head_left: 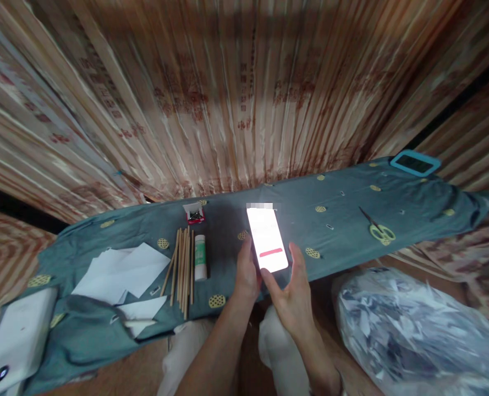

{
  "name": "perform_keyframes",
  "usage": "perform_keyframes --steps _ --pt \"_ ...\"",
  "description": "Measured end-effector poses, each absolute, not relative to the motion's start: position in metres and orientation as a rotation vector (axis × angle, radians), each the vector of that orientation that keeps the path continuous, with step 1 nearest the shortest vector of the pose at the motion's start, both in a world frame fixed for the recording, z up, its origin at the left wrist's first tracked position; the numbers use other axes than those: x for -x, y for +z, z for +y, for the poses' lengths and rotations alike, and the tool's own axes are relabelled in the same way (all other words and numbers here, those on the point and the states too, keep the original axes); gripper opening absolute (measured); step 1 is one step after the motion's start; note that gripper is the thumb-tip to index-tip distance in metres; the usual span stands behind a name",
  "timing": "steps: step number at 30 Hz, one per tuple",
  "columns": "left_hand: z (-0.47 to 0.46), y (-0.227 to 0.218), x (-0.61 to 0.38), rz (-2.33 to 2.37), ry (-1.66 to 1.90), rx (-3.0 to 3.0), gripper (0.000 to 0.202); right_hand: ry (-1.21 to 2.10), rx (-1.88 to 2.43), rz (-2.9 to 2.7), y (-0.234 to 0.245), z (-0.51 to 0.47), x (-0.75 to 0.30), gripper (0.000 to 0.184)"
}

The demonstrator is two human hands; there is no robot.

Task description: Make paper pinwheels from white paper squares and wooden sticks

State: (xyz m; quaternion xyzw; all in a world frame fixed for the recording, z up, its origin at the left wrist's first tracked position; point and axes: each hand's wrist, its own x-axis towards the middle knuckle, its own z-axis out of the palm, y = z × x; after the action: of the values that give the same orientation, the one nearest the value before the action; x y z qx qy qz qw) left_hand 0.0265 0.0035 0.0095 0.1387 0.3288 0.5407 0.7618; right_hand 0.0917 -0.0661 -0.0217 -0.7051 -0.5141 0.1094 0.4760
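A lit smartphone [268,236] is held over the cloth-covered table, its bright white screen facing me with a red bar near the bottom. My left hand [247,272] grips its left edge. My right hand [291,291] is at the lower right corner, with the thumb at the bottom edge and the fingers along the right side. Left of the phone stand a glue stick [200,257] with a green label, lying on the cloth, and several thin wooden sticks [182,269] beside it. Behind them sits a small open red box [194,213] of dark small items.
White paper sheets [120,272] lie on the left, near a white device [19,335] at the corner. Green-handled scissors [380,231] and a blue-framed tablet-like object [415,163] rest on the right. A clear plastic bag [413,330] stands at right front; a striped curtain [244,99] hangs behind.
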Motion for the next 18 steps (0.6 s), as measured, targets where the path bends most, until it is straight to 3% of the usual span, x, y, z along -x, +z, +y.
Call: perform_keyframes --steps 18 --pt "0.003 0.009 -0.035 0.677 1.164 -0.22 0.03 0.22 1.782 -1.211 -0.03 -0.048 -0.087 0.078"
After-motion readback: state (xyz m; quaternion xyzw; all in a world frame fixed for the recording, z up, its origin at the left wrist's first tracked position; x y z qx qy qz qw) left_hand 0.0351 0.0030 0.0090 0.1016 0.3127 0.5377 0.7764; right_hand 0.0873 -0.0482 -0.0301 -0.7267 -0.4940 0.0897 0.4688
